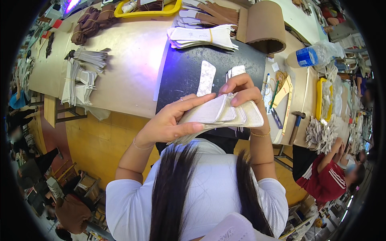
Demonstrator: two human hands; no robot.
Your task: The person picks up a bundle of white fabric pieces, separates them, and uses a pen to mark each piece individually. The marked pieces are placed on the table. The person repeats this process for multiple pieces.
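A fanned stack of off-white, curved cut pieces [209,111] with stitched-looking edges is held in front of my chest. My left hand [169,119] grips its left end, thumb on the near side and fingers along the far side. The bent fingers of my right hand [244,91] press on the upper right of the same stack, where the pieces spread apart. Just beyond, on a black work board [181,72], lie a single pale speckled piece [206,76] and a small pile of similar pieces [235,71], partly hidden by my right hand.
Behind the board sit a banded white bundle [203,37], a brown cardboard roll [265,28] and a yellow tray [148,12]. Rightward are a plastic bottle [311,56], a pair of scissors [276,118] and a hammer [296,126]. A person in red [325,176] is at the right.
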